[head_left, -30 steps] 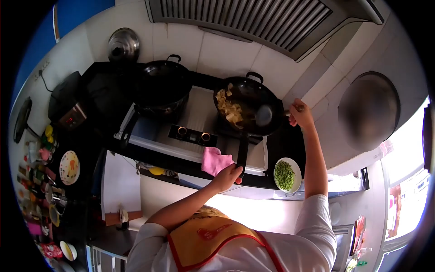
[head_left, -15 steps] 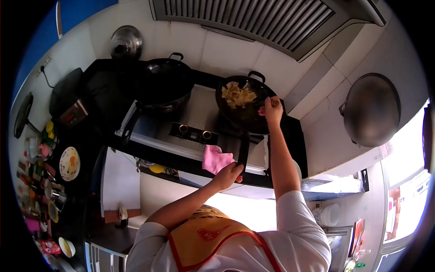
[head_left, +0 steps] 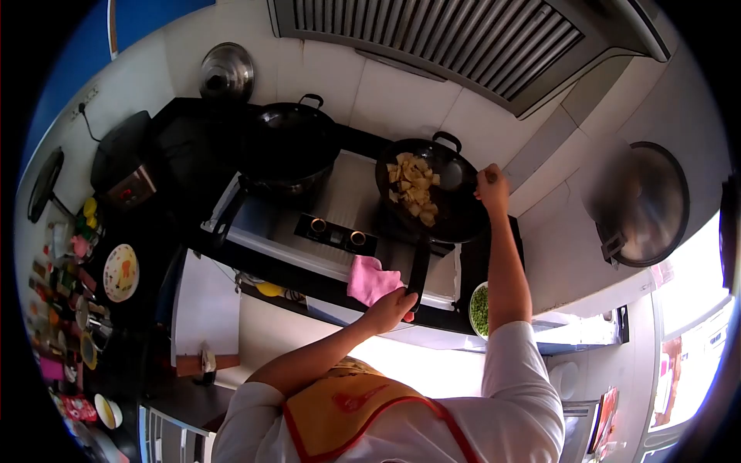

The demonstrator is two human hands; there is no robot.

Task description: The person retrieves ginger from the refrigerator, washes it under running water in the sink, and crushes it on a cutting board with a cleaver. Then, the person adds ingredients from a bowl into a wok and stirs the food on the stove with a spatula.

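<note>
My left hand [head_left: 392,310] is wrapped round the handle end of the right-hand wok [head_left: 455,220], with a pink cloth [head_left: 373,281] lying against it. Pale yellow food pieces [head_left: 417,187] are in the left part of that wok. My right hand [head_left: 492,189], above the wok's right rim, is closed on the handle of a spatula [head_left: 459,176], whose blade reaches into the wok and is hard to make out. Beside my right forearm stands a white bowl of chopped greens [head_left: 479,310], partly hidden by the arm.
A second wok [head_left: 289,143] sits on the left burner. The knobs [head_left: 338,234] are at the stove's front. A metal lid [head_left: 227,72] leans on the back wall. A rice cooker [head_left: 127,174], patterned plate [head_left: 121,272] and jars are left. The range hood [head_left: 440,46] hangs above.
My right hand has gone left over the wok and come back to its right side with the spatula. The food has shifted and spread in the wok. The view has tilted slightly.
</note>
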